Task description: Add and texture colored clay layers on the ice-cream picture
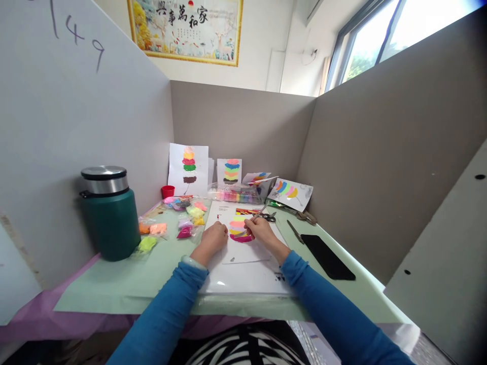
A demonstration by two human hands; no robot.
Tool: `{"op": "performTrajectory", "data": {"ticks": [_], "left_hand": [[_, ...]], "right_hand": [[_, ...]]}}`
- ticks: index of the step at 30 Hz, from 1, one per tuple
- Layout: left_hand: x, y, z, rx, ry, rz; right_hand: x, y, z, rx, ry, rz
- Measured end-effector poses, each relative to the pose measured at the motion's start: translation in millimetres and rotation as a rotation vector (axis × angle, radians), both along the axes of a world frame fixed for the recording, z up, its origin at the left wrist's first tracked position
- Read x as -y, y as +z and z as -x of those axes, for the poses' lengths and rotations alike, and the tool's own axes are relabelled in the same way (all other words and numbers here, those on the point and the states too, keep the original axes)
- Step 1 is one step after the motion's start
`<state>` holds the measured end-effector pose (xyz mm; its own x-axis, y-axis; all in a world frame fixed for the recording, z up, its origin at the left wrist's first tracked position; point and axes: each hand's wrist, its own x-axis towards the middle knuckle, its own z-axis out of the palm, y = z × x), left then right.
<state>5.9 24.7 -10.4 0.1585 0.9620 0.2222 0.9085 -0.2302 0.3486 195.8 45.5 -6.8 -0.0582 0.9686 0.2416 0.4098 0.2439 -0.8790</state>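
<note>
In the middle of the desk lies a white sheet (247, 253) with a clay picture (242, 238) of stacked bands in yellow, orange, pink and deep magenta. My right hand (263, 233) is closed around a slender sculpting tool (262, 209). Its thin tip is over the lower bands; I cannot tell whether it touches them. At the sheet's left edge is my left hand (213, 238), with its fingers curled together. Whatever they may hold is hidden. Black-handled scissors (271, 218) and coloured pencils (247, 212) lie just beyond my right hand.
Bags of coloured clay (185, 231) and a red cup (168, 191) are on the left, near a green flask (114, 218). Finished pictures (188, 170) lean at the back. A knife (295, 232) and a black phone (327, 257) lie right. Partitions (243, 121) enclose the desk.
</note>
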Motion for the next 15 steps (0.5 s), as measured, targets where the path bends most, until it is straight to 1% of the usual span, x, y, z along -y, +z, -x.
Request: {"op": "performTrajectory", "data": {"ticks": [4,7,10,14,15], "left_hand": [[-0.8,0.6,-0.2,-0.015,-0.001,0.017],[-1.9,0.0,-0.4,-0.017,0.003,0.016],[-3.0,-1.0,-0.4,-0.015,0.009,0.016],[-4.2,-1.9,0.0,-0.009,0.003,0.017],[-4.3,-2.1,0.2,-0.008,0.003,0.018]], "right_hand": [[0.4,-9.3,8.6,-0.126,-0.054,0.024],[1.9,-16.5,8.6,-0.085,-0.057,-0.012],[2.7,-17.4,1.3,-0.035,-0.095,-0.032],[1.7,-17.7,-9.6,-0.056,-0.157,-0.025],[1.1,-18.7,-10.2,-0.072,-0.151,-0.035]]}}
